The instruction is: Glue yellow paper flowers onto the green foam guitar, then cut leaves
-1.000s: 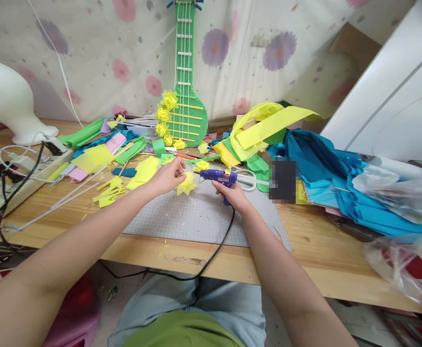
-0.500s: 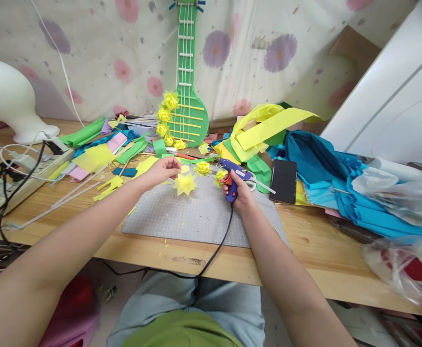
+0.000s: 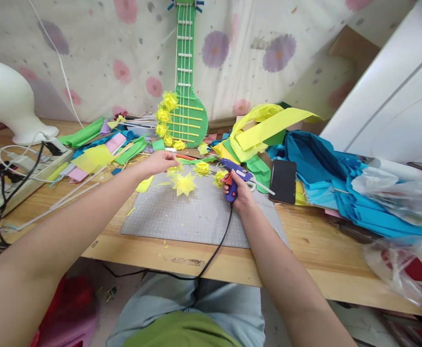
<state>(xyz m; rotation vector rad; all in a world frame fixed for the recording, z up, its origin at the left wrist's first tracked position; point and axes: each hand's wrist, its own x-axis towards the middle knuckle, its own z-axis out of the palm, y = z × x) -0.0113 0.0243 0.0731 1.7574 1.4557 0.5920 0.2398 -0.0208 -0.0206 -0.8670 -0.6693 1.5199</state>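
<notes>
My left hand (image 3: 162,162) is over the back left of the grey cutting mat (image 3: 182,219), its fingers pinched together. A small yellow piece (image 3: 175,169) shows right beneath the fingertips; whether they grip it I cannot tell. Just in front is a pointed yellow paper flower (image 3: 183,184). My right hand (image 3: 242,195) holds a blue glue gun (image 3: 237,169) by its handle, nozzle toward the left. One ruffled yellow flower (image 3: 201,168) sits between the hands, another (image 3: 219,178) beside the glue gun. Upright behind the mat stands a green paper instrument (image 3: 192,118) with yellow flowers along its left side.
Right of the mat lie a black phone (image 3: 283,180) and blue crepe paper (image 3: 326,164). Yellow paper strips (image 3: 268,127) are heaped at the back. At left are a power strip (image 3: 33,180), paper scraps and a white foam head (image 3: 6,96). The gun's black cord crosses the table edge.
My left hand has shifted slightly left, and the small yellow piece now shows beneath its fingertips. My right hand with the glue gun has stayed almost still.
</notes>
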